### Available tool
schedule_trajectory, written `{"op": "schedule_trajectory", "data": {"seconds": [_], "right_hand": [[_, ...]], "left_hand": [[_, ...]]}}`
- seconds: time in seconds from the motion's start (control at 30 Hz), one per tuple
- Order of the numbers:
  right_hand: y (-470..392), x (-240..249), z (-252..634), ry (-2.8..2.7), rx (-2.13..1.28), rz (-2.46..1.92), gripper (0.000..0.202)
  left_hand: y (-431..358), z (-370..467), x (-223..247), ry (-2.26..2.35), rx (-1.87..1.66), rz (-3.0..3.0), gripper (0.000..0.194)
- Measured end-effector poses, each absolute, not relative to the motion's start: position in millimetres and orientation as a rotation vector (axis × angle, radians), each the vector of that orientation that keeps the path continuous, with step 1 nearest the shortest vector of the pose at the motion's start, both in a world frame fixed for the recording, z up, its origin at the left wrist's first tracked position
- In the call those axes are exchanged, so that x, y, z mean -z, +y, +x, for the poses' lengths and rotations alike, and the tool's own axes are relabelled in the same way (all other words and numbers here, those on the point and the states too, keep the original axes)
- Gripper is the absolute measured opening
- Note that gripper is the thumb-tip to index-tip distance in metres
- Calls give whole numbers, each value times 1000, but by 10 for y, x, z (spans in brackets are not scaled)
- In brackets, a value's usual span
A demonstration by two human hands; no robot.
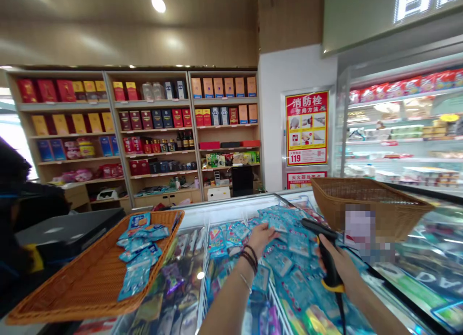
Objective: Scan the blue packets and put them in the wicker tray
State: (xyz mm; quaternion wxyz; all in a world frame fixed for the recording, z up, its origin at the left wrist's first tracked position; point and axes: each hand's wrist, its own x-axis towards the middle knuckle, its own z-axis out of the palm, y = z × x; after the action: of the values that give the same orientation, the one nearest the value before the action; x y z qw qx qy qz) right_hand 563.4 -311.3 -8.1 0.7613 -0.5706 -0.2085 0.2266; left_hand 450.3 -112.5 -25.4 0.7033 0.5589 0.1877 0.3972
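My right hand (330, 258) is wrapped round a black and yellow barcode scanner (328, 265), whose head points left over the freezer and whose cord hangs down. My left hand (262, 238), with dark beads and a thin bangle at the wrist, pinches the edge of a blue packet (280, 225) at the pile's top. Many similar blue packets (294, 282) lie heaped beneath both hands. To the left, an orange wicker basket (87, 272) holds several more blue packets (137, 272) at its right side.
A brown wicker basket (372, 195) stands at the right, its front partly blurred. White wire dividers (204, 277) separate other packaged goods in the freezer. Shelves of boxes (155, 120) line the back wall. A person in dark clothes (14, 204) is at the far left, beside a black surface (68, 233).
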Motion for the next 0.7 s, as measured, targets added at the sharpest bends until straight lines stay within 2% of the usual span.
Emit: {"op": "schedule_trajectory", "data": {"seconds": [0.13, 0.3, 0.5, 0.7], "right_hand": [[-3126, 120, 5562, -471, -506, -1269, 55], [-3005, 70, 5393, -503, -570, -1248, 52], [-2632, -75, 5040, -601, -681, -1229, 47], [-2129, -172, 4364, -754, -821, -1165, 51]], "left_hand": [[-1027, 4542, 124, 580, -947, 1423, 27], [-882, 3996, 89, 689, -1097, 1591, 28], [-525, 2689, 1, 906, -1251, 1673, 25], [-251, 1117, -156, 1367, -1334, 1684, 23]]}}
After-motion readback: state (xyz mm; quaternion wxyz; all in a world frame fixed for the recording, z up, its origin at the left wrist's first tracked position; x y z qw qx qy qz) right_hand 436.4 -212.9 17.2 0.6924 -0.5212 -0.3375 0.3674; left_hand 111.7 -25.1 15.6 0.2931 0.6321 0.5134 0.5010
